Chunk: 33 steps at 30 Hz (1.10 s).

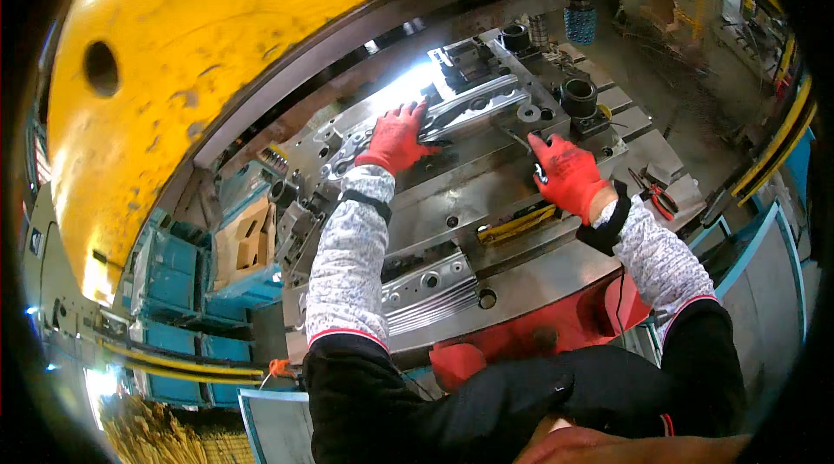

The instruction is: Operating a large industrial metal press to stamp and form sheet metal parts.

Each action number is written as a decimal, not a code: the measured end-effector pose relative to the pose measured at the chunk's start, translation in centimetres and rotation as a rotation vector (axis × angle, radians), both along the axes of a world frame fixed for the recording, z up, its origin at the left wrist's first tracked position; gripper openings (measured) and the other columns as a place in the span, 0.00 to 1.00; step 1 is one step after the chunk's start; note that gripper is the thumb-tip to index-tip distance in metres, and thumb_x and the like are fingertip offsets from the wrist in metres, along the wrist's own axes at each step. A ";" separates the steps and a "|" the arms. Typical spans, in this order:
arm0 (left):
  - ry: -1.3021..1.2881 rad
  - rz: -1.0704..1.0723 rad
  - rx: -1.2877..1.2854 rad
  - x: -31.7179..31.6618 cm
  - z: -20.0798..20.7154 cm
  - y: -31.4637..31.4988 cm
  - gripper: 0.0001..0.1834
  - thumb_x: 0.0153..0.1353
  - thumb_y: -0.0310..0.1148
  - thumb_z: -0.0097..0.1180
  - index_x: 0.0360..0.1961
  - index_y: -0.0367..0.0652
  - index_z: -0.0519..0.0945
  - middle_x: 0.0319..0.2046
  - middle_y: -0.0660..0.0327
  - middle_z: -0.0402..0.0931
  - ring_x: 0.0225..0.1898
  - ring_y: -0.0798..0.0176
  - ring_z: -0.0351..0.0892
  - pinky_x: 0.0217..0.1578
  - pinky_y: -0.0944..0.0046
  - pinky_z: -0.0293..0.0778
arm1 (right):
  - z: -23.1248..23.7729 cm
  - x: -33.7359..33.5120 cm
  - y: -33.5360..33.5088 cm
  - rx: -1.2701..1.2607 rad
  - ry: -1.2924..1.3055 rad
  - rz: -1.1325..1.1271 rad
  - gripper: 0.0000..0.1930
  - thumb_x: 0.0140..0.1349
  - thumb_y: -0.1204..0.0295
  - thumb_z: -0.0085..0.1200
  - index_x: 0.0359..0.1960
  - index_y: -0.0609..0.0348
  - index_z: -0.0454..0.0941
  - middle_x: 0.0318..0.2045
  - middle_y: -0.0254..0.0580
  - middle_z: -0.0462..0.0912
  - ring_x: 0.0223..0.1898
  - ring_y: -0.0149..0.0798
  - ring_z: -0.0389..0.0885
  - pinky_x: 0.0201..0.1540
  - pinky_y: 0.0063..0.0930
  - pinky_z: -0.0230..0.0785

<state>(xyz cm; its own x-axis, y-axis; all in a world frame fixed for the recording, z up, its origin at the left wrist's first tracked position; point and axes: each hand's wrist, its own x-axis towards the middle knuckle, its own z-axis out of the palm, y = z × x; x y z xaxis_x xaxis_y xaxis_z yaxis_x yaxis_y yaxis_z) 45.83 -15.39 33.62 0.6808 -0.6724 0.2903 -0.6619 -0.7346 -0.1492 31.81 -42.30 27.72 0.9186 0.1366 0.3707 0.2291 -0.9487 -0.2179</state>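
Observation:
My left hand [399, 139], in a red glove with dark fingertips, lies with its fingers apart on a long shaped metal die insert [473, 105] of the steel press die [473, 164]. It holds nothing that I can see. To the right, my right hand [566, 175], also gloved in red, is closed above the die. A thin rod-like tool [512, 135] sticks out from its fingers toward the upper left; the grip end is hidden in the glove. Pliers with red handles [662, 203] lie on the steel bed beside my right wrist.
A large yellow press body [191, 38] arches over the far left. Round black guide bushings [579, 97] stand up at the die's right end. A ribbed metal piece [432, 290] lies along the near side. Blue bins [169, 264] stand at left, a red block [539, 329] in front.

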 end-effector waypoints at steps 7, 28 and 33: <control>0.170 -0.179 -0.127 3.2 -0.8 -1.0 0.42 0.40 0.39 0.66 0.59 0.41 0.63 0.49 0.47 0.69 0.50 0.45 0.67 0.51 0.55 0.64 | -2.8 -0.6 0.7 0.106 -0.184 -0.106 0.30 0.48 0.68 0.54 0.57 0.51 0.63 0.40 0.53 0.72 0.39 0.52 0.73 0.38 0.40 0.70; 0.308 0.045 -0.015 -22.4 -1.5 12.8 0.47 0.30 0.44 0.67 0.57 0.43 0.65 0.52 0.48 0.63 0.54 0.44 0.61 0.54 0.51 0.57 | -24.7 -11.4 -23.2 0.239 0.085 -0.523 0.27 0.56 0.67 0.52 0.59 0.43 0.62 0.47 0.47 0.73 0.45 0.50 0.74 0.45 0.40 0.66; 0.374 0.154 0.103 -22.9 -5.9 15.5 0.49 0.31 0.45 0.68 0.58 0.45 0.64 0.50 0.47 0.63 0.52 0.45 0.61 0.54 0.51 0.57 | -22.8 -9.1 -21.4 0.229 0.146 -0.545 0.31 0.52 0.64 0.56 0.60 0.46 0.61 0.47 0.52 0.73 0.48 0.53 0.71 0.48 0.43 0.65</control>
<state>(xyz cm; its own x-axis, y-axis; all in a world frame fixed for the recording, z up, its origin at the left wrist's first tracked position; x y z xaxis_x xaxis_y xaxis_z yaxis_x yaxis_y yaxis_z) 22.88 0.15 27.67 0.8217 -0.5668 -0.0599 -0.5677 -0.8233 0.0024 22.69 -63.74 4.91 0.8776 -0.4357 0.2001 -0.3239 -0.8465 -0.4225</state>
